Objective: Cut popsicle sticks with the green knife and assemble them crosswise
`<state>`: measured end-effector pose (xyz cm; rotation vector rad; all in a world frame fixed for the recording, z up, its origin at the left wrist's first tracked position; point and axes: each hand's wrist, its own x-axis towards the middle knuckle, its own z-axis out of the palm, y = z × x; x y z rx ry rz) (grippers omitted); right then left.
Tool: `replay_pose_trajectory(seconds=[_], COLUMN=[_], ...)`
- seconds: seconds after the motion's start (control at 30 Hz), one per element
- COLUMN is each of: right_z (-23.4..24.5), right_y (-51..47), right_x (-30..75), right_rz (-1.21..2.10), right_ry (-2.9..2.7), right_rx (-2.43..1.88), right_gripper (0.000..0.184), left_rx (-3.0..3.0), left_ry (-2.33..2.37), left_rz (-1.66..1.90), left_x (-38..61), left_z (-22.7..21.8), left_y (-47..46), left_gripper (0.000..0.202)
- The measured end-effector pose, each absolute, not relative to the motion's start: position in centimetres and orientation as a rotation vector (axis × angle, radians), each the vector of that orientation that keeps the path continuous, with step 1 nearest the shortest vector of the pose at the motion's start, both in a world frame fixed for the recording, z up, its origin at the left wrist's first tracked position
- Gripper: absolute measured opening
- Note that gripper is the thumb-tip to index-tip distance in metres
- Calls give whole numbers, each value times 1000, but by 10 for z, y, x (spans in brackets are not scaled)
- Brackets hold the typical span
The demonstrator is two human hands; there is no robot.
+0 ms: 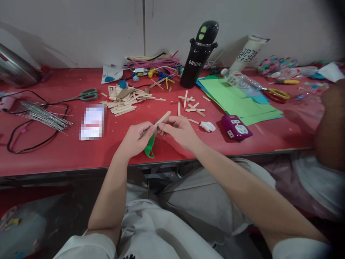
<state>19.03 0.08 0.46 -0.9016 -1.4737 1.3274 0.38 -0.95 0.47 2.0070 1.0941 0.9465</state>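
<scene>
My left hand is closed around a pair of green-handled scissors, whose handle hangs below my fingers. My right hand pinches a wooden craft stick that points up and to the right. Both hands meet over the front edge of the red table. The scissor blades sit at the stick's lower end, mostly hidden by my fingers.
A pile of craft sticks lies behind my hands, with loose sticks to the right. Around them are a black bottle, green paper sheets, a purple power strip, grey-green scissors, wires. Another person's arm is at right.
</scene>
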Motion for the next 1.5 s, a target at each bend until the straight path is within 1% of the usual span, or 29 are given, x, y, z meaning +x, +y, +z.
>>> replay_pose_trajectory(seconds=[0.17, 0.43, 0.83, 0.93, 1.1, 1.2, 1.33, 1.5], right_z=[3, 2, 2, 5, 9, 9, 7, 7], right_y=[0, 0, -5, -1, 6, 6, 3, 2], right_x=[188, 184, 180, 185, 194, 196, 197, 197], right_rz=[1246, 1162, 1130, 1230, 1497, 1550, 1577, 1567], right_ry=[-1502, -1516, -1469, -1468, -1333, -1285, -1303, -1367], right_rx=[-945, -1028, -1005, -972, -974, -934, -861, -840], right_gripper=[22, 19, 19, 22, 38, 34, 27, 28], left_rx=[2154, 2278, 2263, 2265, 2216, 2134, 2021, 1953], left_ry=[1173, 1229, 1197, 1197, 1260, 1290, 1245, 1148], left_rz=[917, 932, 961, 1017, 1128, 1161, 1103, 1027], left_x=[4, 5, 4, 3, 4, 3, 2, 0], left_z=[0, -1, -3, -4, -4, -2, 3, 7], left_y=[-8, -7, -8, -6, -4, -6, -10, -11], left_gripper=[36, 24, 26, 28, 29, 26, 29, 30])
